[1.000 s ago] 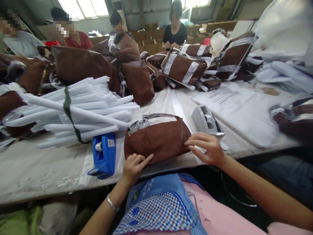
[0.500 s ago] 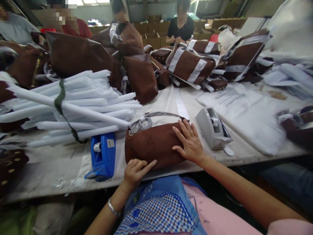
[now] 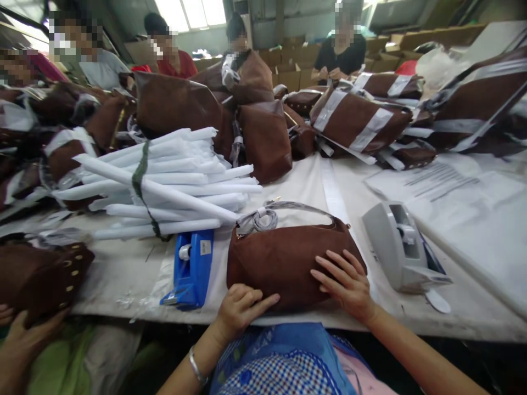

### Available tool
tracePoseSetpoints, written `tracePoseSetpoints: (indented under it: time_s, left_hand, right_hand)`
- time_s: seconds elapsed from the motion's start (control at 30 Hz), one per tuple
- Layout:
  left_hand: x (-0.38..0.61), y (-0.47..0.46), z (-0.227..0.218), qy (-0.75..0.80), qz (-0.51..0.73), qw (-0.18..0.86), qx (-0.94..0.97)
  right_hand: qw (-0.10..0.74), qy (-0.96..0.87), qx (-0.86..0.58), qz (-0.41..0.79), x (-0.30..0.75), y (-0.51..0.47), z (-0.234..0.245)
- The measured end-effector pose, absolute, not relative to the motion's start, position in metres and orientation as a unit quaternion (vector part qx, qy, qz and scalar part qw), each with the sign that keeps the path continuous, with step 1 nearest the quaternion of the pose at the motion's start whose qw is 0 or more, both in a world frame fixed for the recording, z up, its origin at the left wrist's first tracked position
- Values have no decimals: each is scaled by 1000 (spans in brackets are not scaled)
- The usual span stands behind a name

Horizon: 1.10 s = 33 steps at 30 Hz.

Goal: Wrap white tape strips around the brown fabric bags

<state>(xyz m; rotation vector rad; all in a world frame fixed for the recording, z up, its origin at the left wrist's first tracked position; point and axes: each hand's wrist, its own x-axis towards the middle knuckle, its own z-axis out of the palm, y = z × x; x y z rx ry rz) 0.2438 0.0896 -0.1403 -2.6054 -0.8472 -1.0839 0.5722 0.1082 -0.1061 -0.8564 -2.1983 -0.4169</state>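
Note:
A brown suede handbag (image 3: 284, 258) lies flat on the white table (image 3: 123, 274) right in front of me, its strap wrapped in grey film at the top. My right hand (image 3: 345, 282) rests flat on the bag's lower right part, fingers spread. My left hand (image 3: 241, 308) sits at the bag's near edge, most fingers curled under and the index finger stretched along the edge. I cannot see anything inside that hand.
A blue tape dispenser (image 3: 191, 269) stands left of the bag, a grey one (image 3: 401, 249) to its right. A tied bundle of white paper rolls (image 3: 164, 181) lies behind. Many brown bags are piled across the far table, with several people seated beyond. Another person's hand (image 3: 24, 334) holds a studded bag at the lower left.
My right hand has slid from the bag's upper right down to its lower right. The view has shifted left and down; a studded bag and another hand have come in at the left.

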Motion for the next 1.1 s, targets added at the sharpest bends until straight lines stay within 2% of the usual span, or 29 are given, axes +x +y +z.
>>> tracePoseSetpoints:
  time_s: [0.27,0.43,0.57,0.73,0.93,1.1]
  left_hand:
    - [251,64,-130,-357,-384,119,-843]
    - [272,50,-84,-468,-341,34,-815]
    - [294,78,-60,-463,-360,86,-805]
    - [299,99,-90,-414,-297,112,-853]
    - [292,99,-141,-406,-356,131,-832]
    - [296,102,-143,-405,-369,108,-830]
  right_hand:
    - [363,-878,-287,-120,575,107,-104]
    - [387,-865,-307,-90,573,107,-111]
    - [400,-857,-317,-69,571,110,-112]
    - [391,-862,-319,-51,574,111,-119]
    - [389,-862,-316,-67,574,117,-123]
    - [374,-862,-332,-77,571,116,-123]
